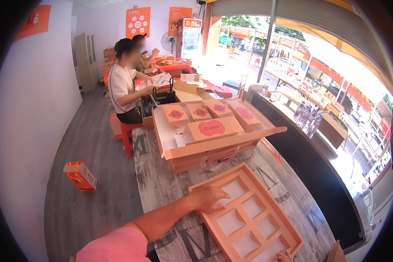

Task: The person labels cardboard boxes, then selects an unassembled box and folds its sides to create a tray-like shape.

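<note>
A shallow brown cardboard box point(271, 204) with a divider of several square openings, white at the bottom, lies at an angle on the grey patterned table. My left hand point(206, 199) rests over its left rim, fingers bent but apart above the upper left openings, holding nothing I can see. At the box's near right corner is my right hand point(284, 256), its fingers curled over the edge; most of it is cut off by the picture's lower edge. Just beyond stands a larger open carton point(183, 153) filled with brown boxes point(214, 129) bearing red labels.
Two people point(125, 83) sit at work beyond the carton; one is on a red stool point(129, 135). An orange and white paper bag point(80, 176) stands on the floor at left. Along the right runs a dark counter point(308, 168) with plastic bottles point(308, 115).
</note>
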The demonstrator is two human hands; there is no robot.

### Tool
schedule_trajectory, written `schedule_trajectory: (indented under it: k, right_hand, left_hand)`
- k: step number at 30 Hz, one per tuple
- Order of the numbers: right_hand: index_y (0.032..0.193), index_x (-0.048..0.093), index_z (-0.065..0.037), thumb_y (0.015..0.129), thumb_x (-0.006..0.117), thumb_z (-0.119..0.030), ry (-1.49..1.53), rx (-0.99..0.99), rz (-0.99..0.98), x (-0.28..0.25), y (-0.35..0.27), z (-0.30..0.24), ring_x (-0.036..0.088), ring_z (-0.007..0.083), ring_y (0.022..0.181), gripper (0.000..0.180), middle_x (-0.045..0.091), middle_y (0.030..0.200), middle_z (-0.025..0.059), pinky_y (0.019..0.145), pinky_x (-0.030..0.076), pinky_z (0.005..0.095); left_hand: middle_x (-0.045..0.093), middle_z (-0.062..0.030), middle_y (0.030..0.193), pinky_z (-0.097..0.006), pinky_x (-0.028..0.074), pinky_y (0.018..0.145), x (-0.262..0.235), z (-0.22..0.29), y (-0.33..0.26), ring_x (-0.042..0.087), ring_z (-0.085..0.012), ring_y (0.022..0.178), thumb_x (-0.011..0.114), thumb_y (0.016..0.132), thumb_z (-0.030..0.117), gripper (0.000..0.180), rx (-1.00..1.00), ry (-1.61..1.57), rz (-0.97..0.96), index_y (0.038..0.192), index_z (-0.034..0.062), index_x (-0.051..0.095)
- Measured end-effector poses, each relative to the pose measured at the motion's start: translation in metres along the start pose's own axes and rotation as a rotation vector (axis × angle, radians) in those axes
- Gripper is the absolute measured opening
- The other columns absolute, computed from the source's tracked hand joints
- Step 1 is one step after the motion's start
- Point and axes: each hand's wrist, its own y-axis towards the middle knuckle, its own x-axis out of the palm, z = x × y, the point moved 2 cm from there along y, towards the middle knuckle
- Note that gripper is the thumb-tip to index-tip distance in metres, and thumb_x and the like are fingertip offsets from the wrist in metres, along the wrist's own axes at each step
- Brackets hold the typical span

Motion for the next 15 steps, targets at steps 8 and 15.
schedule_trajectory:
  k: [8,15]
  right_hand:
    - [0.098,0.071,-0.003,0.090,0.069,-0.009,-0.020,0.033,-0.017,0.0003,-0.0015,-0.0011,0.066,0.0417,0.110,0.010,0.073,0.103,0.0165,0.100,0.049,0.0524]
    - [0.100,0.071,-0.003,0.088,0.071,-0.009,-0.007,0.008,-0.024,0.0012,-0.0027,0.0051,0.066,0.0423,0.112,0.013,0.073,0.106,0.0161,0.098,0.050,0.0523]
  left_hand:
    - [0.072,-0.0154,0.109,-0.044,0.053,0.092,0.0020,-0.0039,-0.0016,0.067,-0.0360,0.105,0.078,0.087,0.031,0.042,0.000,0.007,0.018,0.122,0.0087,0.071]
    - [0.072,-0.0145,0.114,-0.043,0.051,0.096,0.0005,-0.0029,-0.0019,0.065,-0.0331,0.111,0.071,0.089,0.031,0.036,-0.063,-0.011,-0.042,0.117,0.0067,0.072]
